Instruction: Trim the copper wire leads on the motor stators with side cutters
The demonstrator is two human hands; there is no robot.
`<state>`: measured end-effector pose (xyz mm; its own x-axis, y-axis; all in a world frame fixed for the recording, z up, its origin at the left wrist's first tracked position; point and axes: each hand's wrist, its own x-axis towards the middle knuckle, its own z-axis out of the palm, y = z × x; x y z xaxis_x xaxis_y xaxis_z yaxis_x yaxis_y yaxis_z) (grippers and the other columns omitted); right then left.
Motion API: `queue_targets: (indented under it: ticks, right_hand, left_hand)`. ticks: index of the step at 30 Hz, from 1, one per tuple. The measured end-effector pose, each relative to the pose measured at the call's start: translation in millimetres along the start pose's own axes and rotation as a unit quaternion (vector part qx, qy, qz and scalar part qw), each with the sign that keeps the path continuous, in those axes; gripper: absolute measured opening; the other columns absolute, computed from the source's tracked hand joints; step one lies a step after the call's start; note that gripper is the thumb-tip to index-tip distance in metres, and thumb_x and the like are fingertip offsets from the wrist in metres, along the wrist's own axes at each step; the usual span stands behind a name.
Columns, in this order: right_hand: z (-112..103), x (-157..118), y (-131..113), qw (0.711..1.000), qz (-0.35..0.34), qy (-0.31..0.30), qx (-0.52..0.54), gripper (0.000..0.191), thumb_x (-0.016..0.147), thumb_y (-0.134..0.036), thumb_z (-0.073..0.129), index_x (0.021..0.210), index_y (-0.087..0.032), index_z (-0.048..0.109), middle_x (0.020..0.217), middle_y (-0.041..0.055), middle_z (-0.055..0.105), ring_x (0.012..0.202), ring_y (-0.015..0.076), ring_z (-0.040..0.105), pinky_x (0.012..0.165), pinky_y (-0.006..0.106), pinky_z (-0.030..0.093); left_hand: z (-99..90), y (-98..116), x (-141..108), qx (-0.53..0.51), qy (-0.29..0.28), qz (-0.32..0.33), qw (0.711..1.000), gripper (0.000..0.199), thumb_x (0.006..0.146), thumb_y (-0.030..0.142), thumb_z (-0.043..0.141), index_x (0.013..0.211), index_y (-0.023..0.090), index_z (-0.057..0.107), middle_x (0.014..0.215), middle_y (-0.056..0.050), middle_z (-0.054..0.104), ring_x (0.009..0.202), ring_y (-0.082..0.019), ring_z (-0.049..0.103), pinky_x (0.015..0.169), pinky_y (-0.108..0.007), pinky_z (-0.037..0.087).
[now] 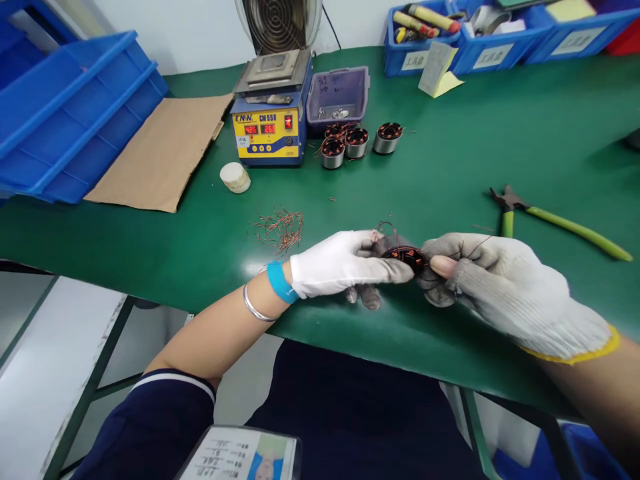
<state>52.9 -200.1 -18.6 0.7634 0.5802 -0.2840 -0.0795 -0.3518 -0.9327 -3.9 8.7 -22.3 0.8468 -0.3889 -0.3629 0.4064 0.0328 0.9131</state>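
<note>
Gloved in white, my left hand (350, 263) is closed around a small motor stator (406, 255) wound with copper wire, held above the table's front edge. Thin wire ends stick up from the stator. My right hand (480, 280), in a grey-white knit glove with a bare thumb tip, pinches a wire lead at the stator's right side; the fingers hide part of it. Green-handled side cutters (555, 223) lie to the right. Farther back, several more stators (357, 141) stand together. A pile of copper wire clippings (283, 230) lies left of my hands.
A blue and yellow CM 558 solder pot (270, 127) stands at the back beside a purple bin (337, 97). A round white tin (235, 178), cardboard (160, 147) and a blue crate (85, 120) are left. Blue tool boxes (415, 60) line the back right.
</note>
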Motion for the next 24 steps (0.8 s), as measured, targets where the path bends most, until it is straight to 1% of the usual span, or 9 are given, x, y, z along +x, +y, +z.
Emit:
queue_targets:
  ticks: [5,8,10,12,14,16,18,20,24]
  right_hand:
    - [2,4,-2,0.988,0.008,-0.048,0.149,0.053,0.063,-0.062,0.086,0.072,-0.018,0.057,0.052,-0.0025,0.054,0.041,0.0084,0.047,0.038,0.02,0.036]
    - [5,5,-4,0.979,-0.001,-0.073,0.188,0.053,0.065,-0.061,0.084,0.068,-0.019,0.053,0.048,-0.0041,0.05,0.036,0.0069,0.041,0.035,0.02,0.033]
    - [7,4,-5,0.977,-0.003,-0.085,0.196,0.054,0.064,-0.063,0.084,0.068,-0.019,0.052,0.046,-0.0049,0.049,0.035,0.0068,0.04,0.034,0.02,0.03]
    - [7,3,-5,0.977,-0.004,-0.087,0.195,0.054,0.063,-0.064,0.084,0.07,-0.019,0.054,0.046,-0.0048,0.05,0.034,0.0075,0.04,0.034,0.02,0.031]
    - [5,0,-5,0.983,-0.007,-0.063,0.172,0.055,0.062,-0.065,0.084,0.073,-0.018,0.057,0.049,-0.0032,0.054,0.036,0.0083,0.043,0.035,0.021,0.033]
    - [3,-3,-5,0.992,-0.022,-0.026,0.121,0.057,0.063,-0.069,0.082,0.074,-0.018,0.06,0.051,-0.0012,0.056,0.038,0.0094,0.046,0.037,0.022,0.036]
    - [2,-5,-6,0.998,-0.044,0.007,0.039,0.061,0.065,-0.076,0.076,0.073,-0.017,0.062,0.051,0.0011,0.057,0.041,0.0108,0.048,0.038,0.023,0.036]
    - [2,-6,-8,0.997,-0.059,0.03,-0.033,0.064,0.067,-0.082,0.069,0.071,-0.018,0.064,0.049,0.0027,0.058,0.042,0.0117,0.049,0.039,0.024,0.036]
    - [4,-3,-9,0.999,-0.031,0.002,0.009,0.062,0.064,-0.079,0.074,0.068,-0.018,0.061,0.05,0.0009,0.057,0.04,0.0106,0.048,0.037,0.023,0.036]
  left_hand:
    - [4.3,-3,-8,-0.032,0.038,0.174,0.984,0.065,0.069,0.03,0.081,0.127,0.024,0.053,0.123,-0.012,0.068,0.095,-0.025,0.074,0.076,-0.037,0.063]
    - [8.0,-3,-20,0.129,0.051,0.297,0.945,0.037,0.07,0.018,0.073,0.105,0.025,0.064,0.131,-0.009,0.067,0.124,-0.031,0.064,0.1,-0.048,0.057]
    - [13.7,-3,-27,0.251,0.074,0.387,0.884,0.015,0.072,0.013,0.068,0.079,0.025,0.063,0.13,-0.006,0.068,0.125,-0.029,0.063,0.106,-0.049,0.053]
    - [18.8,-3,-29,0.296,0.15,0.425,0.842,0.022,0.076,0.016,0.068,0.063,0.022,0.051,0.131,-0.005,0.068,0.122,-0.027,0.064,0.106,-0.048,0.053]
    - [19.8,-4,-25,0.23,0.263,0.379,0.857,0.029,0.081,0.031,0.071,0.064,0.021,0.049,0.131,-0.006,0.067,0.113,-0.025,0.068,0.098,-0.045,0.058]
    - [15.7,-5,-17,0.092,0.275,0.232,0.928,0.033,0.085,0.054,0.067,0.081,0.021,0.059,0.127,-0.009,0.068,0.092,-0.022,0.073,0.078,-0.04,0.064]
    - [9.7,-5,-8,-0.03,0.117,0.048,0.992,0.053,0.086,0.072,0.056,0.099,0.021,0.063,0.109,-0.01,0.073,0.067,-0.019,0.072,0.055,-0.034,0.061]
    - [6.0,-4,-4,-0.082,-0.025,-0.059,0.995,0.058,0.086,0.073,0.055,0.105,0.019,0.063,0.087,-0.007,0.072,0.051,-0.016,0.066,0.044,-0.027,0.054]
    - [9.2,-3,-11,-0.039,0.024,0.054,0.998,0.057,0.078,0.035,0.076,0.129,0.02,0.055,0.097,-0.007,0.072,0.065,-0.015,0.07,0.049,-0.022,0.054]
